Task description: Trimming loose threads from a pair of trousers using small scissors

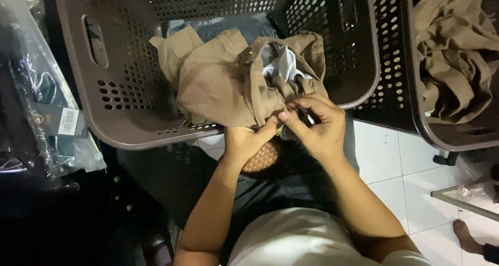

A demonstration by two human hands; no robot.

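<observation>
A crumpled tan garment (223,84) with a pale lining hangs over the near rim of a brown perforated laundry basket (119,94). My left hand (248,138) pinches the garment's lower edge. My right hand (317,128) is closed on the same edge, fingers pressed against a small item that is mostly hidden. Both hands meet just in front of the basket rim, above my lap.
A second brown basket (400,63) at the right holds more tan cloth (455,53). Clear plastic bags (47,115) with dark contents lie at the left. White floor tiles (395,162) show at the right, with another person's bare foot (465,235) near the corner.
</observation>
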